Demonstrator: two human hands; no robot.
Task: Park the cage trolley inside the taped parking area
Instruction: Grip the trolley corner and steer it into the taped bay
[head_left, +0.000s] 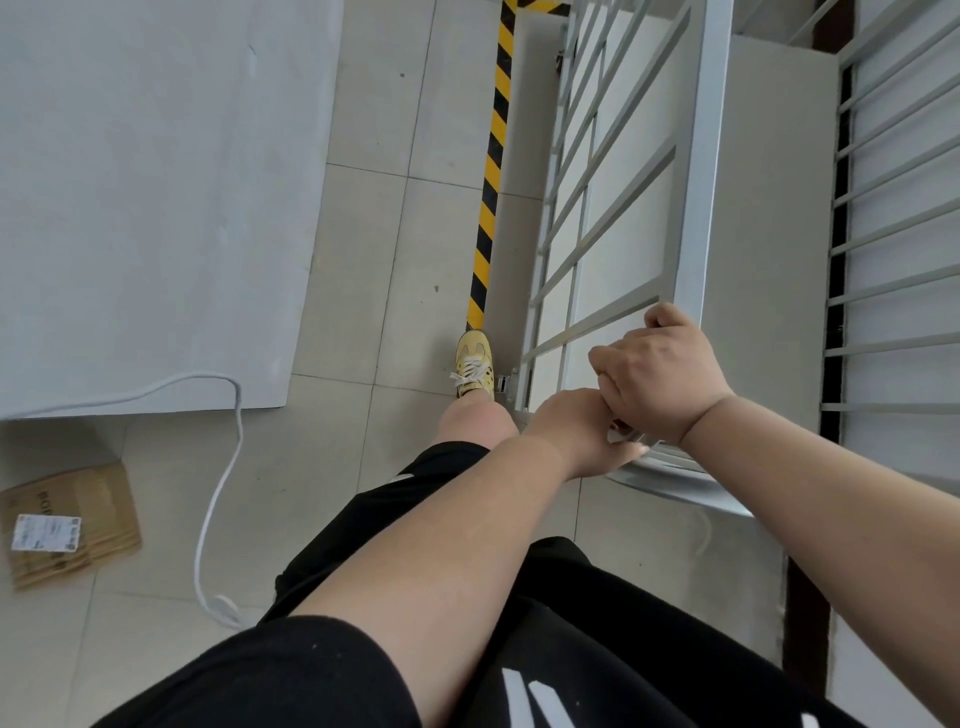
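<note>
Open passage: bare grey tiled floor (374, 270) between the large pale grey board (145, 197) on the left and the yellow-and-black striped floor tape (491, 171).
Obstructions, left: white cable (218, 499) looping across the tiles; flattened brown cardboard with a white label (72, 525), low on the floor.
Obstruction, right: grey metal barred cage trolley (691, 208), just beside the tape; gaps between its bars are narrow.
At the tape's near end: yellow laced shoe (474, 364).
</note>
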